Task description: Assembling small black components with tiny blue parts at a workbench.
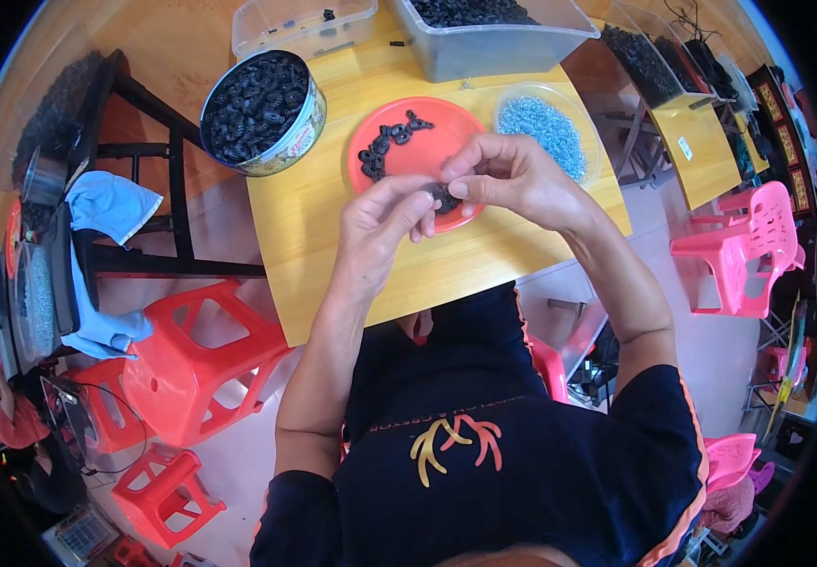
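Yellow table (309, 255) — red plate (432, 156), tin (300, 144), bin (493, 66), bead tub (596, 156)

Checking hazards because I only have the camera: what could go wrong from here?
The small dark piece, pinched in the fingers of the left hand and right hand, could slip and drop, perhaps onto the red plate. The right hand is close to the clear tub of tiny blue pieces, so a sideways knock might spill them.

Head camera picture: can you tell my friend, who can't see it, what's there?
A person's left hand and right hand hold a small dark piece over a red plate on a yellow table. Left of the plate is a round tub of black pieces; right, a clear dish of blue bits.
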The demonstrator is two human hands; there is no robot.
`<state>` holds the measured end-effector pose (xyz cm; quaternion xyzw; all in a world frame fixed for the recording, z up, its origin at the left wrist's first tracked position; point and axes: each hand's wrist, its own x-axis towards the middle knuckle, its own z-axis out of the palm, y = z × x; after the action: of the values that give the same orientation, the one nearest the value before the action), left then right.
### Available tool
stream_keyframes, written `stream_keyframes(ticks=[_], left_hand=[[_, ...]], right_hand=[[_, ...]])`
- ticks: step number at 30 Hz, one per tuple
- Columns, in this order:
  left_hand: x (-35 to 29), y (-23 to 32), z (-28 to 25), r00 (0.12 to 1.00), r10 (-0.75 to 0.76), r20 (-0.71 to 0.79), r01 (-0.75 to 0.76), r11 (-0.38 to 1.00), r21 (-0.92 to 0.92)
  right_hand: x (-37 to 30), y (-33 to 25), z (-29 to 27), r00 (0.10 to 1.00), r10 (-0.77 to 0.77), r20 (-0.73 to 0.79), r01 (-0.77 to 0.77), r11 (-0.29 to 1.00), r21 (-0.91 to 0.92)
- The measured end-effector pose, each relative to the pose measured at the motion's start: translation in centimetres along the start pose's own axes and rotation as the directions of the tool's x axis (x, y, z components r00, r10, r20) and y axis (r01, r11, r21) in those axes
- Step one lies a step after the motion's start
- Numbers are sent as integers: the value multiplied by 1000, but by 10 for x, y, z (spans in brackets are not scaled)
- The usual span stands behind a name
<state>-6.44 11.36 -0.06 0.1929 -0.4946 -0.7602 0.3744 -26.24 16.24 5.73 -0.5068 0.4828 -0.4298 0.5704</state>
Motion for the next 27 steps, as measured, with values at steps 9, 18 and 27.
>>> stream_keyframes(ticks=[9,18,27], left_hand=[[2,1,3,999,-15,-31,16,1000,10],[3,0,-9,993,-93,76,97,994,-55],[5,12,-3,997,-73,12,72,992,104]], right_hand=[[-4,3,12,993,-71,-99,63,995,-77],[-6,-8,20,959,-284,-12,229,799,-556],[2,8,7,998,-17,-65,19,999,26]])
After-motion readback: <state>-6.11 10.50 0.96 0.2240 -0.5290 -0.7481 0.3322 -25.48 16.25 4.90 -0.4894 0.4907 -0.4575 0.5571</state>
